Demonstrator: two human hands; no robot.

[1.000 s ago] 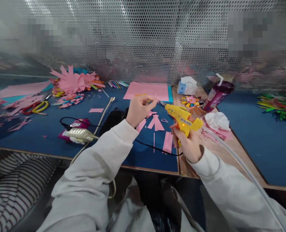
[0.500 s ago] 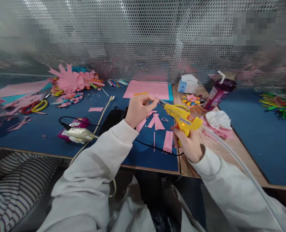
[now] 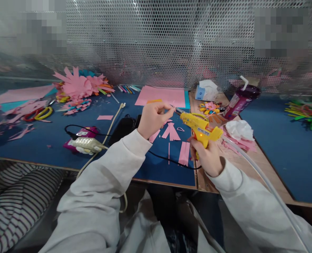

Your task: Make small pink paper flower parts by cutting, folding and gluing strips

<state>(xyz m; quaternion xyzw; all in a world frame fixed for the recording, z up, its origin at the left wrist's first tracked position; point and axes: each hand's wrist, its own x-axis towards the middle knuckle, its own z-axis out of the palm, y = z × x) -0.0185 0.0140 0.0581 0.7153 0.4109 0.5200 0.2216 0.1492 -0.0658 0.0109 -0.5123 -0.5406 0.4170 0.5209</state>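
Observation:
My right hand (image 3: 210, 158) is wrapped round the handle of a yellow hot glue gun (image 3: 196, 123), whose small orange light glows. Its nozzle points left and up, right by the fingertips of my left hand (image 3: 154, 117). Thumb and forefinger of that hand pinch a small pink paper piece (image 3: 174, 106), mostly hidden by the fingers and the nozzle. Below them on the blue mat lie a fanned pink paper cutout (image 3: 171, 132), a thin pink strip (image 3: 169, 153), a small pink loop (image 3: 180, 129) and a slit pink paper piece (image 3: 184, 153).
Pink sheets (image 3: 161, 95) lie at the back, beside a tissue box (image 3: 200, 93) and a purple cup with a straw (image 3: 241, 102). Scissors (image 3: 44, 113), paper flowers (image 3: 77, 84), a power strip (image 3: 84, 144) and a black phone (image 3: 123, 130) are leftward. Cords cross the mat.
The view has shifted slightly. Both hands keep their grips, with the glue gun's nozzle still at the left fingertips.

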